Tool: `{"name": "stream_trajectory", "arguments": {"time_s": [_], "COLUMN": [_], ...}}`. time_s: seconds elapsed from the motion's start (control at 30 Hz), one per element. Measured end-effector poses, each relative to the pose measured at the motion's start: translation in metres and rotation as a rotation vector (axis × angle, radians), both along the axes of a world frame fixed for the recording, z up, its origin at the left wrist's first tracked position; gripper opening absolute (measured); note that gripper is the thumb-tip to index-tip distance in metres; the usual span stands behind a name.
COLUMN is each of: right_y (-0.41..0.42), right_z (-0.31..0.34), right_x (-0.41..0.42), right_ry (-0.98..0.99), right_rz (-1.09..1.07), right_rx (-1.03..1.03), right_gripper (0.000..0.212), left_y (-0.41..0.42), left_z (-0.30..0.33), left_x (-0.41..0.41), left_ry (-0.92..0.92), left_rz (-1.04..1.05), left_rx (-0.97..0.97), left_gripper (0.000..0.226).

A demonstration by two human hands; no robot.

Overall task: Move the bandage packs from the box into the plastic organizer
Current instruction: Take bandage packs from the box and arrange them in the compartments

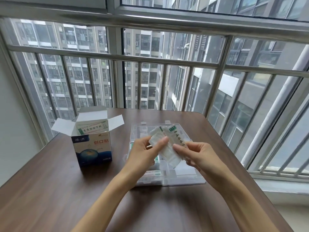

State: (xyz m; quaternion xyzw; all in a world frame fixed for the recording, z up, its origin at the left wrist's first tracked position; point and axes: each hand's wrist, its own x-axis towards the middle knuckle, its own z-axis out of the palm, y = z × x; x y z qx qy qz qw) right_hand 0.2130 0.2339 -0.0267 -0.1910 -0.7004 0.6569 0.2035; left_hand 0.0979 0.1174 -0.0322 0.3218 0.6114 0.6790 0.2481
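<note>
Both hands, left (145, 153) and right (194, 155), pinched a fanned bunch of bandage packs (167, 144) just above the clear organizer (184, 180), which already held a few packs. The box (92, 148) stood open to the left on the table (50, 190), more packs showing inside.

The box (93, 149), left of centre in the frame, bears red characters "创口贴" on its front. Green and black print on the bandage packs (168, 144) at centre is too blurred to read.
</note>
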Motion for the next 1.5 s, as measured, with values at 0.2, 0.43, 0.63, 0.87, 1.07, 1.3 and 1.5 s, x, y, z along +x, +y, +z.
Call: {"name": "stream_trajectory", "arguments": {"time_s": [0.2,0.43,0.63,0.87,1.07,1.3,1.5], "right_y": [-0.002,0.04,0.068,0.067,0.068,0.05,-0.004], "right_z": [0.005,0.021,0.025,0.023,0.023,0.029,0.029], "right_x": [0.002,0.005,-0.024,-0.05,-0.056,-0.055,-0.032], "right_ry": [0.034,-0.09,-0.526,-0.694,-0.657,-0.394,-0.209], "right_rz": [0.05,-0.247,0.004,0.167,0.111,-0.113,0.103], "right_rx": [-0.177,0.352,0.924,1.053,1.129,0.903,0.242], "right_gripper": [0.026,0.023,0.017,0.013,0.004,0.018,0.018], "left_y": [-0.001,-0.003,-0.004,-0.007,-0.009,-0.011,-0.007], "left_z": [0.002,0.003,-0.003,-0.001,0.0,0.0,-0.002], "left_x": [0.0,-0.011,-0.019,-0.023,-0.026,-0.026,-0.02], "left_ry": [-0.041,0.016,0.0,-0.038,-0.068,-0.093,-0.116], "left_rz": [0.001,0.161,0.249,0.263,0.255,0.205,0.142], "left_rx": [0.016,0.067,0.057,0.073,0.063,0.027,0.036], "left_gripper": [0.014,0.017,0.02,0.02,0.022,0.022,0.02]}}
